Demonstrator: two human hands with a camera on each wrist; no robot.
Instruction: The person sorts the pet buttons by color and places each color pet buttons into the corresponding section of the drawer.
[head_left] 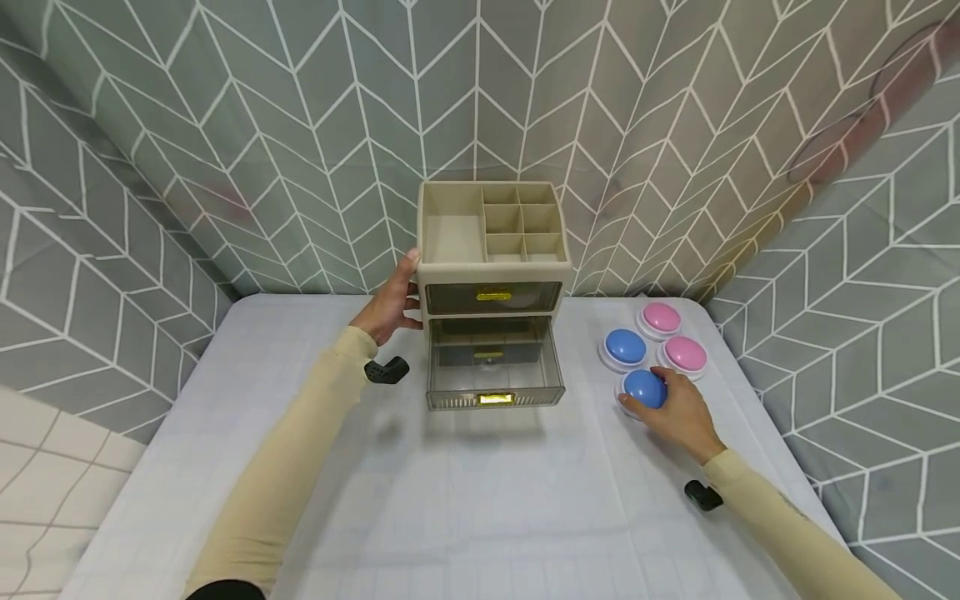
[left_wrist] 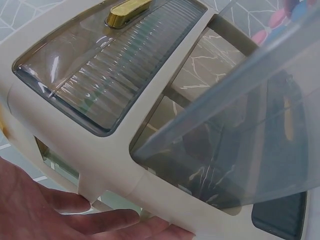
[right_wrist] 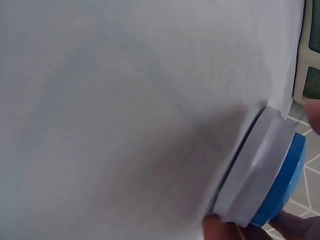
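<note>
A cream desk organizer (head_left: 495,271) stands at the back middle of the table, with divided compartments on top. Its upper smoky drawer (head_left: 457,298) is closed; a clear drawer (head_left: 457,400) below is pulled out, and nothing shows inside. My left hand (head_left: 392,304) rests against the organizer's left side, thumb near the top edge, fingers extended along the side in the left wrist view. On the right, my right hand (head_left: 684,421) grips a round button with a blue dome and white base (right_wrist: 257,167), its fingers and thumb around the rim.
Behind the held button are another blue button (head_left: 626,346) and two pink ones, a nearer pink button (head_left: 686,354) and a farther pink button (head_left: 662,317). A white cloth (head_left: 480,517) covers the table. Patterned curtains (head_left: 480,100) close in the back and sides.
</note>
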